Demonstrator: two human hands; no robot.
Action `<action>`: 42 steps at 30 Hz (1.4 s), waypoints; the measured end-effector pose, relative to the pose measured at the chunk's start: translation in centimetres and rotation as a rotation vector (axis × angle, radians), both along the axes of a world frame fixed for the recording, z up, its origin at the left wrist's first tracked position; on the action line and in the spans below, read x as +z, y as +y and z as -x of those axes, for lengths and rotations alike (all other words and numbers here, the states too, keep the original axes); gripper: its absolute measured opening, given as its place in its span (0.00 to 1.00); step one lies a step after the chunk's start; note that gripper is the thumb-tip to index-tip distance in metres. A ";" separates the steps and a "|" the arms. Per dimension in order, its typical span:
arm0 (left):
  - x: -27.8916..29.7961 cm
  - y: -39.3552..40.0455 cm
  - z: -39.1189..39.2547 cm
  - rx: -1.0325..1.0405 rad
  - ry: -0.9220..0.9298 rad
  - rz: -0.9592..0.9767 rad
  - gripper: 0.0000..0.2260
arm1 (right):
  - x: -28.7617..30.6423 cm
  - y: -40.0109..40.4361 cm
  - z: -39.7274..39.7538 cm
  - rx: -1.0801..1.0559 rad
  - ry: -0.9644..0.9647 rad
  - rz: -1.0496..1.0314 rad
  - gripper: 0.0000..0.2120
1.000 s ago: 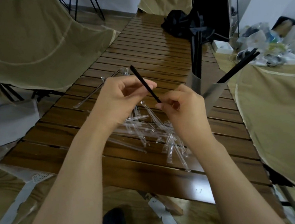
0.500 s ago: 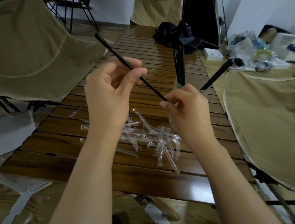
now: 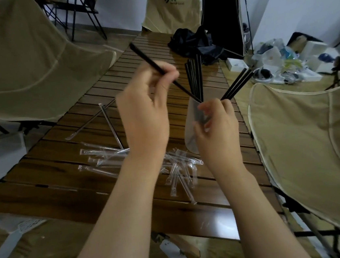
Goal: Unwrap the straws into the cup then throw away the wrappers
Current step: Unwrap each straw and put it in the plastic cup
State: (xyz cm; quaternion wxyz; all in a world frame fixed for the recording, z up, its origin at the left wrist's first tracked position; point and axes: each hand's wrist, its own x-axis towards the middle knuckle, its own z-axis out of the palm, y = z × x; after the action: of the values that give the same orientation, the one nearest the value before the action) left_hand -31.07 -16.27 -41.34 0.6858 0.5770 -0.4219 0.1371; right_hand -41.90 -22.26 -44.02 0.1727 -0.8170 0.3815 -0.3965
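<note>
Left hand (image 3: 142, 119) has its grip pinched on a thin black plastic straw (image 3: 159, 69), tip angled into the frosted plastic cup (image 3: 190, 130) on the slatted wooden counter (image 3: 69, 182); right hand (image 3: 218, 131) clasps the cup; light, stiff, slick — pinch mid-shaft

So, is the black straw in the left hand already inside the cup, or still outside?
Partly in. The left hand pinches the black straw, and its lower end dips past the rim of the cup.
</note>
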 end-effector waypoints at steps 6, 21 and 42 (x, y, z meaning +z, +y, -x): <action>-1.4 -1.8 0.7 -0.037 -0.080 -0.202 0.11 | 0.0 -0.2 0.3 -0.082 -0.063 0.004 0.17; -3.4 0.0 -1.3 0.124 -0.031 -0.644 0.19 | -0.8 0.1 0.0 -0.068 -0.031 0.006 0.19; -10.8 1.0 -6.2 0.271 0.106 -1.238 0.16 | -7.1 0.7 -3.4 0.378 0.764 -0.085 0.25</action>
State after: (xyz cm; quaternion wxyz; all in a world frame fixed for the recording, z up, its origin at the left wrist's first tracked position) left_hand -24.86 -15.27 -52.13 0.2220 0.9208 -0.3117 -0.0754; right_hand -38.50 -21.57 -51.07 0.1220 -0.9529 0.2775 -0.0108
